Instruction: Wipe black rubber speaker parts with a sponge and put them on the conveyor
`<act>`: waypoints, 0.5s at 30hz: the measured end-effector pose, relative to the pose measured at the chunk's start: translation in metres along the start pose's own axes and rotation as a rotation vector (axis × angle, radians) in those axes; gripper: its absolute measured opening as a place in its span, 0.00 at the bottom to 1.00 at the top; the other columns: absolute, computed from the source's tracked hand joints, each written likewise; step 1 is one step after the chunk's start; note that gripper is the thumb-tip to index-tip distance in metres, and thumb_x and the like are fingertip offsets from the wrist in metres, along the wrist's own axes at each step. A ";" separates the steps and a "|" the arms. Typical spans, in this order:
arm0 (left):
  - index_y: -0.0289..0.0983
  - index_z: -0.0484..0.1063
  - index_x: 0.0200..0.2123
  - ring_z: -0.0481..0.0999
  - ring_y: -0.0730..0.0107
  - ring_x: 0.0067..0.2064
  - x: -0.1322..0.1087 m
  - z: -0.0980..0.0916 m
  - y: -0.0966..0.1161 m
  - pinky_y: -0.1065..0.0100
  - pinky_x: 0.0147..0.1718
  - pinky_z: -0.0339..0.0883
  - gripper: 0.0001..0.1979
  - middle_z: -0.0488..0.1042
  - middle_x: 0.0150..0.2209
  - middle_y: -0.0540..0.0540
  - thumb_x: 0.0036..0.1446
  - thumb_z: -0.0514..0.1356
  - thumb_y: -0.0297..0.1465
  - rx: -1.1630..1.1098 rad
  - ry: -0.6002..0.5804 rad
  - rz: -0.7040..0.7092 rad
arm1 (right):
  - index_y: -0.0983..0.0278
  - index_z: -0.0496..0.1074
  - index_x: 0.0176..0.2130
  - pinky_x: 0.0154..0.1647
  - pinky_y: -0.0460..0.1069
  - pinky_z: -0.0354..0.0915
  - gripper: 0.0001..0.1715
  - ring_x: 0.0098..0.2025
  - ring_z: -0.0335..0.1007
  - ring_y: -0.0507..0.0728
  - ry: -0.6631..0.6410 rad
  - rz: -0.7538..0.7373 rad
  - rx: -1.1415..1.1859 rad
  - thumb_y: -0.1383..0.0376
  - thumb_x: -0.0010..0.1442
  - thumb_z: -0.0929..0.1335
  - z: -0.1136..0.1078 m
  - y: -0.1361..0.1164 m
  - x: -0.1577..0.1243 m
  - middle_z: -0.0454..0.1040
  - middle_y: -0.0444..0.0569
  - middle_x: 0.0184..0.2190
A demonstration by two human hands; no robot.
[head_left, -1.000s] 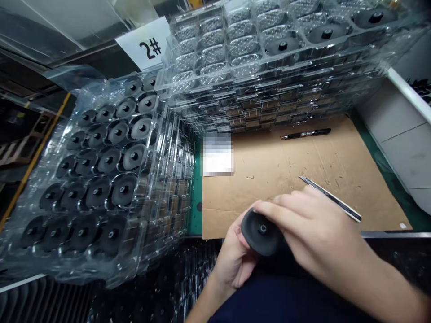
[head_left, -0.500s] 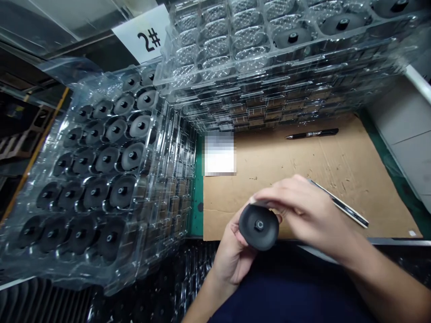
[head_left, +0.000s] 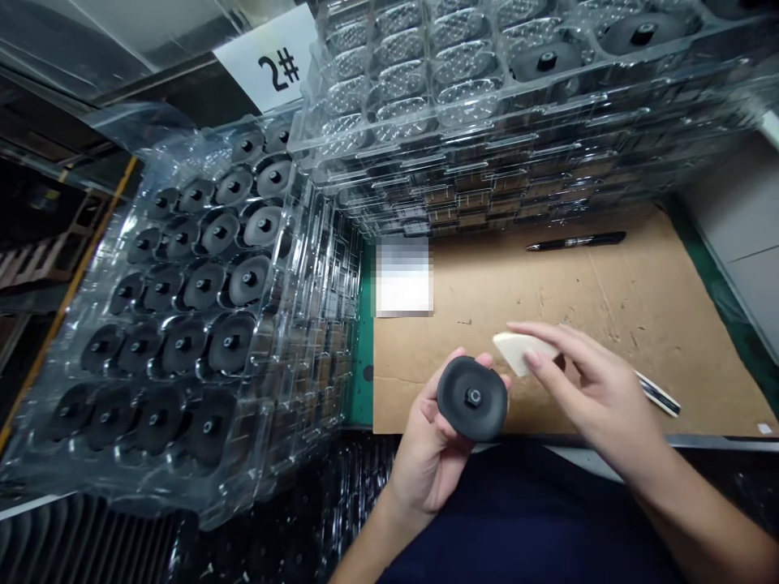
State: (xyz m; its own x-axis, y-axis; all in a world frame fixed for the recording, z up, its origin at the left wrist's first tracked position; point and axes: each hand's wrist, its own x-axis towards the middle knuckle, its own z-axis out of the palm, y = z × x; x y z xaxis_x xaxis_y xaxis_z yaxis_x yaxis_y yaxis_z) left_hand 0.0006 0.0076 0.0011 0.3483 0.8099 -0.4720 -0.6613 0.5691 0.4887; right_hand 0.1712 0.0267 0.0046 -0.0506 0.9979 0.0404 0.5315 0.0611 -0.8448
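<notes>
A round black dished part [head_left: 459,414] with a small raised stub at its centre rests in my left hand [head_left: 429,450], the fingers wrapped round its edge and underside. Its hollow side faces up toward me. Just to the right, my right hand [head_left: 584,381] pinches a cream-coloured wedge, which looks like a sponge [head_left: 517,350], between thumb and fingers. A small gap separates the wedge from the black part. Both hands are above the near edge of a brown cardboard sheet [head_left: 462,341].
At left, stacked clear plastic trays [head_left: 292,324] carry several similar black parts [head_left: 228,342]. Another clear tray stack [head_left: 462,146] stands at the back, partly filled on top. A black pen [head_left: 575,241] and a white-and-black knife-like tool [head_left: 660,396] lie on the cardboard. A "2#" sign [head_left: 268,57] stands behind.
My right hand has drawn away from the black part to the right, bringing the cream wedge into clear view. My left hand still holds the part in about the same place.
</notes>
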 end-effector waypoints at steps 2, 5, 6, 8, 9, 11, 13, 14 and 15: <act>0.43 0.67 0.53 0.68 0.57 0.55 0.000 0.003 0.000 0.61 0.55 0.60 0.31 0.70 0.54 0.43 0.44 0.68 0.39 0.030 0.032 0.003 | 0.60 0.67 0.51 0.37 0.50 0.66 0.19 0.39 0.69 0.54 0.051 -0.175 0.012 0.69 0.60 0.64 -0.004 -0.028 0.003 0.73 0.49 0.43; 0.43 0.67 0.53 0.69 0.57 0.54 0.001 0.005 0.003 0.59 0.57 0.57 0.27 0.71 0.52 0.43 0.48 0.66 0.34 0.068 0.051 0.010 | 0.65 0.67 0.50 0.43 0.52 0.64 0.18 0.39 0.67 0.55 -0.068 -0.413 0.044 0.73 0.60 0.62 -0.001 -0.052 0.001 0.73 0.51 0.38; 0.44 0.67 0.53 0.70 0.57 0.53 0.001 0.006 0.004 0.57 0.56 0.58 0.26 0.71 0.52 0.44 0.49 0.66 0.32 0.073 0.060 0.029 | 0.66 0.68 0.49 0.43 0.52 0.64 0.17 0.38 0.67 0.54 -0.147 -0.429 0.063 0.74 0.60 0.61 0.001 -0.054 0.000 0.73 0.50 0.37; 0.45 0.67 0.52 0.72 0.58 0.51 0.002 0.006 0.004 0.58 0.55 0.61 0.26 0.72 0.51 0.45 0.48 0.66 0.30 0.082 0.085 0.078 | 0.66 0.68 0.47 0.40 0.50 0.64 0.16 0.36 0.66 0.53 -0.263 -0.404 0.077 0.74 0.60 0.61 0.004 -0.055 0.003 0.73 0.49 0.36; 0.45 0.68 0.52 0.72 0.58 0.51 0.002 0.007 0.004 0.58 0.54 0.62 0.26 0.72 0.50 0.45 0.47 0.67 0.29 0.085 0.090 0.089 | 0.66 0.68 0.46 0.38 0.49 0.64 0.15 0.35 0.65 0.52 -0.257 -0.396 0.062 0.74 0.60 0.60 0.005 -0.054 0.005 0.72 0.49 0.35; 0.43 0.69 0.50 0.72 0.61 0.51 0.003 0.010 0.005 0.61 0.54 0.61 0.26 0.75 0.47 0.46 0.45 0.68 0.29 0.089 0.088 0.081 | 0.68 0.68 0.47 0.37 0.51 0.63 0.16 0.35 0.64 0.53 -0.120 -0.421 0.011 0.74 0.60 0.60 0.006 -0.053 0.008 0.72 0.50 0.34; 0.44 0.71 0.48 0.74 0.63 0.49 0.003 0.013 0.007 0.63 0.53 0.62 0.25 0.76 0.44 0.48 0.44 0.69 0.28 0.085 0.081 0.066 | 0.69 0.67 0.49 0.40 0.52 0.62 0.18 0.37 0.64 0.55 -0.054 -0.495 0.010 0.74 0.59 0.61 0.003 -0.050 0.006 0.71 0.52 0.34; 0.44 0.72 0.47 0.74 0.63 0.48 0.003 0.013 0.008 0.63 0.52 0.63 0.24 0.76 0.44 0.49 0.43 0.69 0.28 0.078 0.072 0.068 | 0.70 0.67 0.49 0.41 0.52 0.62 0.19 0.37 0.64 0.55 -0.089 -0.530 0.037 0.75 0.58 0.61 0.001 -0.048 0.003 0.71 0.52 0.35; 0.45 0.72 0.46 0.75 0.63 0.47 0.003 0.014 0.010 0.63 0.51 0.64 0.25 0.76 0.44 0.49 0.42 0.70 0.29 0.070 0.059 0.070 | 0.69 0.67 0.49 0.41 0.51 0.63 0.19 0.38 0.64 0.54 -0.152 -0.546 0.063 0.76 0.58 0.62 -0.002 -0.045 -0.001 0.71 0.51 0.35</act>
State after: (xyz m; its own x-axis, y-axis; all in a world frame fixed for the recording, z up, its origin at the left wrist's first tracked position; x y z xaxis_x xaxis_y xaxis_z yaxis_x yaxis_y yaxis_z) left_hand 0.0041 0.0173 0.0146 0.2617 0.8391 -0.4768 -0.6338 0.5220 0.5707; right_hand 0.1495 0.0228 0.0438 -0.4278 0.8071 0.4070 0.3426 0.5614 -0.7533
